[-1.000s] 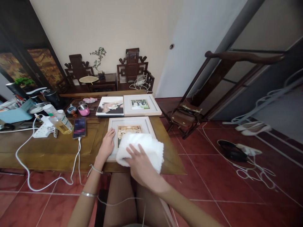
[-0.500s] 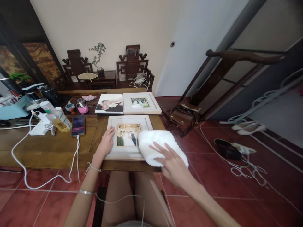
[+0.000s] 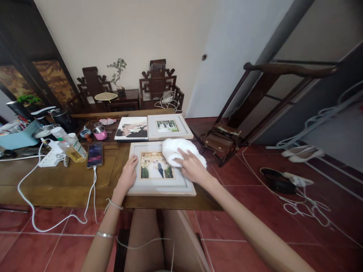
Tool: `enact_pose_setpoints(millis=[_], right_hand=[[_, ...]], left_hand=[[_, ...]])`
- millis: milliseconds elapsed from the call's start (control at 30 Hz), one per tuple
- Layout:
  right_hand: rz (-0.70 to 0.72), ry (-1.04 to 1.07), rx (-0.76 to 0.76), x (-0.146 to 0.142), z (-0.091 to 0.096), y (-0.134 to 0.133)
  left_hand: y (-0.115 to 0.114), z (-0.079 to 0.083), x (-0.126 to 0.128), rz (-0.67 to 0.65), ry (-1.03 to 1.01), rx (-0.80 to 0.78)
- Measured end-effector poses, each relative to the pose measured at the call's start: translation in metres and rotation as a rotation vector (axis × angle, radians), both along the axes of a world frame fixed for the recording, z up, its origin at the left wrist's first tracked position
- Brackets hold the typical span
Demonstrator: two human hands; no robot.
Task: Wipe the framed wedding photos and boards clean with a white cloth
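A pale picture frame with a wedding photo in it lies flat near the table's front edge. My left hand rests on the frame's left side, fingers stretched along its border. A fluffy white cloth covers the frame's upper right corner and hangs past its right side. My right hand presses on the cloth and grips it; part of the cloth hides the frame beneath. Behind lie a second framed photo and a photo album with a pale cover, side by side.
On the wooden table to the left are a plugged-in phone, a bottle of yellow liquid, a power strip and a pink cup. A white cable hangs over the front edge. A wooden chair holds a brown bag.
My right hand has moved the cloth up and slightly left, from the frame's lower right to its upper right corner. My left hand stays on the frame's left side.
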State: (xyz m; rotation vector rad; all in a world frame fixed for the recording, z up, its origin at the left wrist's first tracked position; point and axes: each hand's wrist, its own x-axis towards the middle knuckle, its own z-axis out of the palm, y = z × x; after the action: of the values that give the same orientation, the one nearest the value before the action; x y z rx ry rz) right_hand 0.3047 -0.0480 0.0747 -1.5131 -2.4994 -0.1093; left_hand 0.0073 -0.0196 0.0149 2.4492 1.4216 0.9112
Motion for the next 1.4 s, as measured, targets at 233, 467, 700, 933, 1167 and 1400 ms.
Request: enact_pose_setpoints(millis=[233,467,700,933,1167,1400], right_hand=[[0.138,0.006,-0.117,0.004,0.004,-0.105],[0.025,0.044,-0.103,0.005,-0.004,-0.078],[-0.002,-0.016,-0.041,-0.027,0.005,0.026],[0.206,-0.037,-0.034,-0.093,0.008,0.051],[0.091,-0.066,-0.004,-0.057,0.014,0.042],[-0.006,-0.104,-0.091,-0.008,0.024,0.014]], left_hand=[[-0.001,0.000,0.001,-0.003,-0.002,0.014],[-0.003,0.001,0.001,-0.005,-0.017,-0.037],[0.000,-0.001,-0.001,-0.020,-0.025,-0.040],[0.002,-0.004,0.000,-0.029,-0.079,0.003],[0.002,-0.004,-0.001,-0.023,-0.068,-0.005],[0.001,-0.003,0.001,-0.008,-0.082,-0.020]])
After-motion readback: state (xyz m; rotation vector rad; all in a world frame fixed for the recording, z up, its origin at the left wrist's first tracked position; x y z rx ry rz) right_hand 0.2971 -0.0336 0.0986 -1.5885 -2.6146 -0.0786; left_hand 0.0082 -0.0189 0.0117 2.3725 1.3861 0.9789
